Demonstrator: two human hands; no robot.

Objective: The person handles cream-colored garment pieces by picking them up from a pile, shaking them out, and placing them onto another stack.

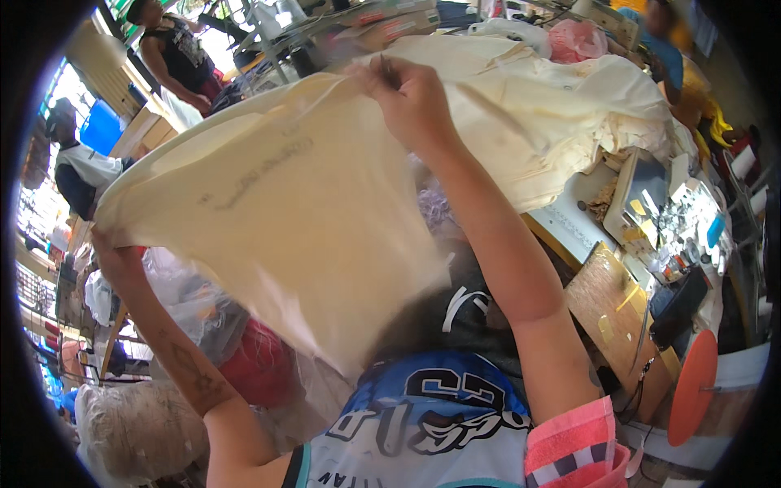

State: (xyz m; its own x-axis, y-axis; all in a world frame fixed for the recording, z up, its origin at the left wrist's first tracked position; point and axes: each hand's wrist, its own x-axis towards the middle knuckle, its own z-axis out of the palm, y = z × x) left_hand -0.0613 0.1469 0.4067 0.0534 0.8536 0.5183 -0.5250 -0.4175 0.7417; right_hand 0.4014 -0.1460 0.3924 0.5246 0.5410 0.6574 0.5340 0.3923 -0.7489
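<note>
A wide piece of cream fabric (317, 236) is stretched between my two raised hands. Faint dark markings show on its upper part, and its lower end hangs toward my lap. My right hand (404, 91) pinches the top edge near the middle of the view. Far to the left, my left hand (112, 248) grips the other corner, its fingers partly hidden by the cloth. Behind and to the right, a larger heap of cream fabric (537, 114) lies crumpled over the worktable.
Right of me stand a sewing machine (639, 191), a wooden board (606, 293) and an orange disc (694, 388). Stuffed plastic bags (138, 431) and a red bundle (256, 366) sit at lower left. One person (175, 57) stands at the far left; others are nearby.
</note>
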